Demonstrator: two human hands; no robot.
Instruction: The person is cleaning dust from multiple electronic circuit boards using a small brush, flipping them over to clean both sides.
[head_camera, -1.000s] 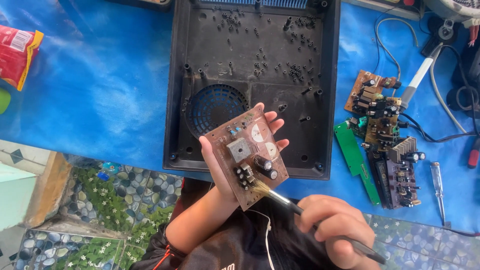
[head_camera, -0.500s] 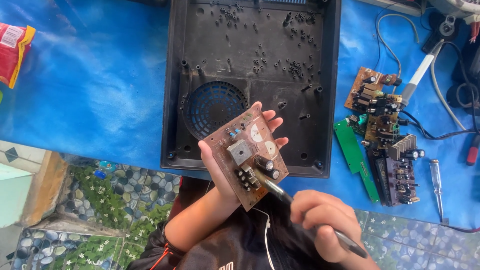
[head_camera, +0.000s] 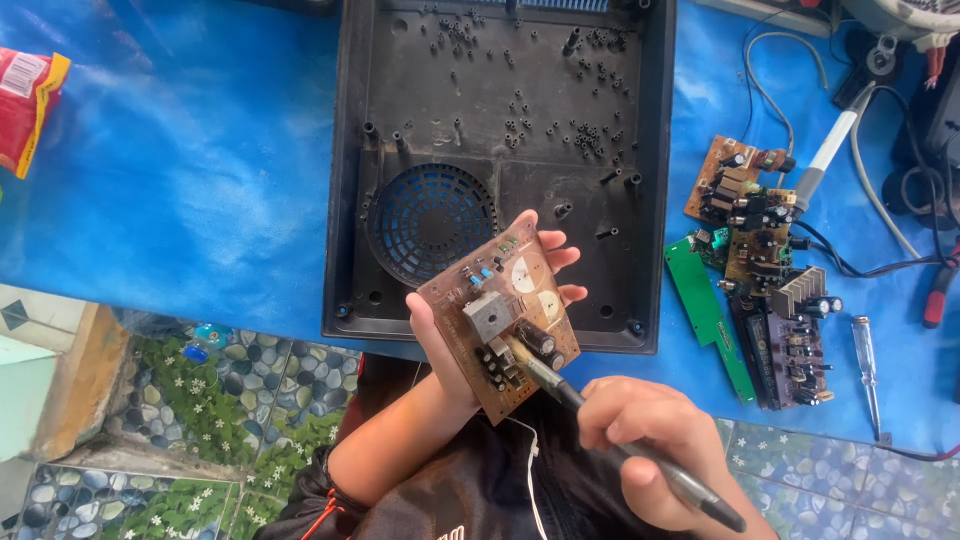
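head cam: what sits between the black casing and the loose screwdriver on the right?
Head view: between the black casing and the screwdriver lie a green board strip and a cluster of brown circuit boards on the blue cover.

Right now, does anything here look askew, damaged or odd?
Nothing looks damaged. The black plastic casing lies open and hollow, and loose brown and green circuit boards lie overlapping and crooked on the blue table covering to its right.

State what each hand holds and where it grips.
Left hand cradles a brown circuit board from beneath, fingers on its edges. Right hand grips a black pen-like tool mid-shaft.
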